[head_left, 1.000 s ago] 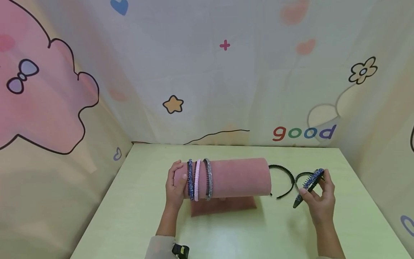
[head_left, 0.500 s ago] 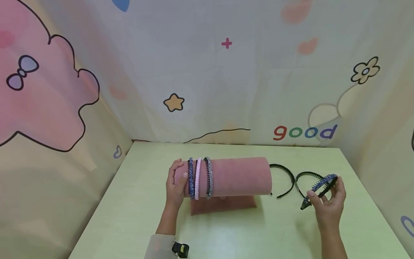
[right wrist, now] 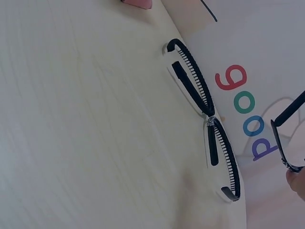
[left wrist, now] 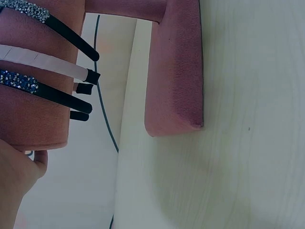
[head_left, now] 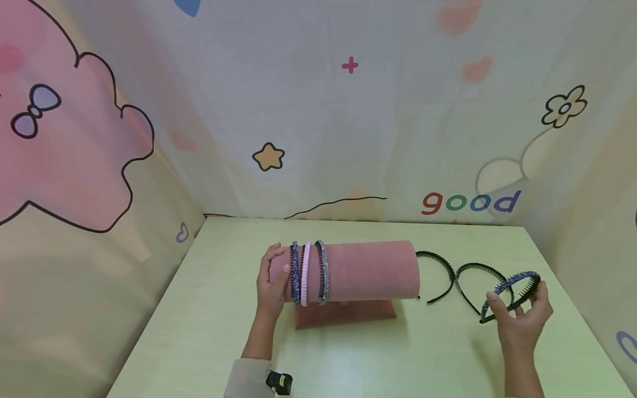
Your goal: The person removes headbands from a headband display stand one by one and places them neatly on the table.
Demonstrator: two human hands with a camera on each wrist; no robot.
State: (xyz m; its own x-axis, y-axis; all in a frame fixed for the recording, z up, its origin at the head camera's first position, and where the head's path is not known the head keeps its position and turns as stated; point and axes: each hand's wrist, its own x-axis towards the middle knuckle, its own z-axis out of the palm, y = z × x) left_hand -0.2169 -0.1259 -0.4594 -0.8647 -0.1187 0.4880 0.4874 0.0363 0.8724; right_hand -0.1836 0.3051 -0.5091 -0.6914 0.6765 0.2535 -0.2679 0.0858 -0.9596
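Note:
A pink velvety headband stand [head_left: 370, 271] has a horizontal roll on a flat base [head_left: 345, 315]. My left hand [head_left: 272, 282] grips the roll's left end, thumb in front. Beside that hand, the roll carries a blue glitter headband [head_left: 295, 273], a pale pink headband [head_left: 305, 276] and a silver glitter headband [head_left: 324, 273]. Their black tips [left wrist: 86, 107] stick out past the roll in the left wrist view. My right hand [head_left: 522, 323] pinches another blue glitter headband [head_left: 517, 278], toothed inside, above the right of the table. In the right wrist view only part of this headband [right wrist: 281, 143] shows.
Two black toothed headbands, one [head_left: 452, 276] partly behind the roll and one [head_left: 475, 265] overlapped by the held headband, lie end to end on the pale table [head_left: 358, 365]. A printed curtain [head_left: 308, 110] encloses the table's back and sides.
My right hand has moved right with its blue headband and turned it, so its loop now faces the camera more openly. My left hand keeps its grip on the roll.

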